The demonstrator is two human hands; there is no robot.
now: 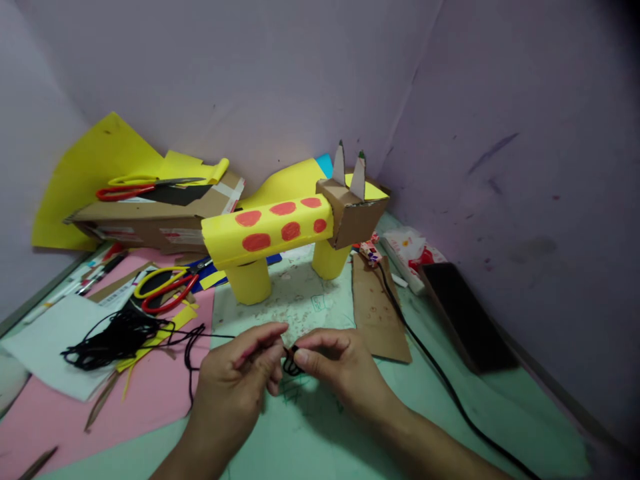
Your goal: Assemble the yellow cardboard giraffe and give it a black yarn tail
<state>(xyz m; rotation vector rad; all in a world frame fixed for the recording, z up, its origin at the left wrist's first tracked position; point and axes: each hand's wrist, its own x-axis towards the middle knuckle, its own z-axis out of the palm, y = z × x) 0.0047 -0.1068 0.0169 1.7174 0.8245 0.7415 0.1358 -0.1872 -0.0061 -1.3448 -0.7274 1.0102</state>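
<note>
Your right hand (345, 367) pinches black string (291, 368) between thumb and fingertips, low in the middle of the frame. Small loops of it hang just under the pinch. Your left hand (235, 390) is curled right beside it, but I can't tell if those fingers grip the string, because the thumb hides that spot.

A strand runs left from there to a messy pile (113, 337) at the lower left, lying partly on pink paper (165, 393). The string looks light, soft and bendy, so it should not break easily, but it may tangle. Pinch it near the loops, and pull gently by the pile so it doesn't knot.

Past your hands, in the middle, stands a yellow toy (270, 227) with red spots. Its box head looks light and its thin horns look easy to bend. Scissors (165, 290) lie left of it; a phone (465, 317) rests at the right.
</note>
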